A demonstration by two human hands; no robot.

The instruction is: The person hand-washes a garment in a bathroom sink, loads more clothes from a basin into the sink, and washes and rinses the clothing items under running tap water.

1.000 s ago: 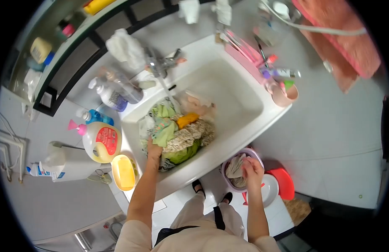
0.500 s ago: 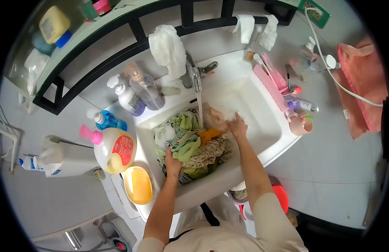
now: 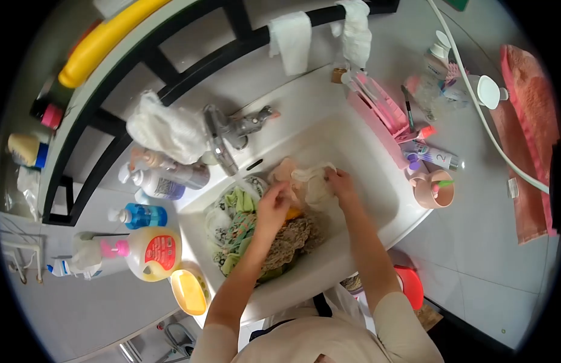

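Observation:
In the white sink (image 3: 383,209), a pale pink and cream cloth (image 3: 317,186) lies between my two hands. My right hand (image 3: 346,186) pinches its cream edge on the right. At the cloth's left side my left hand (image 3: 273,209) is closed, its fingertips on the pale pink part. Beneath my left forearm sits a wet heap of laundry (image 3: 238,227), green, patterned and black-and-white. A brown speckled garment (image 3: 295,242) and a bit of orange fabric are in the same heap. Water runs from the faucet (image 3: 220,145) onto the clothes.
Pump bottles (image 3: 165,184), a blue bottle (image 3: 144,216), a large detergent jug (image 3: 153,254) and a yellow soap dish (image 3: 190,292) line the left side. On the right stand a pink holder (image 3: 377,112) and a pink cup (image 3: 435,189). A black rail (image 3: 159,72) runs behind.
My left hand has moved from the heap's left edge up to the pale cloth. My right hand now lifts the cream edge. The view has shifted and turned.

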